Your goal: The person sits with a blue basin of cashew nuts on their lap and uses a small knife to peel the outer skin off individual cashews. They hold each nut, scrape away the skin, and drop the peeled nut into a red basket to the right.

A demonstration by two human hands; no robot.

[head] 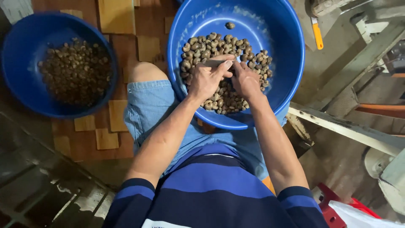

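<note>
Cashew nuts [219,44], pale and hard-shelled, heaped in large blue basin [287,46] on seated worker's lap. Left hand [206,78] and right hand [246,80] pressed together over heap, fingers curled round something small; exact contents impossible to tell. Probably light, stiff, curved; best pinched across the middle. Second blue basin [17,50] of darker pieces on floor alongside.

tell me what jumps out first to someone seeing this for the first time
The eye lands on the big blue tub at top centre, resting on the person's lap and holding a heap of pale nuts. Right over that heap the left hand and right hand meet, fingertips pinched together on something too small to make out. At far left, a second blue tub on the floor holds a darker brown pile.
</note>
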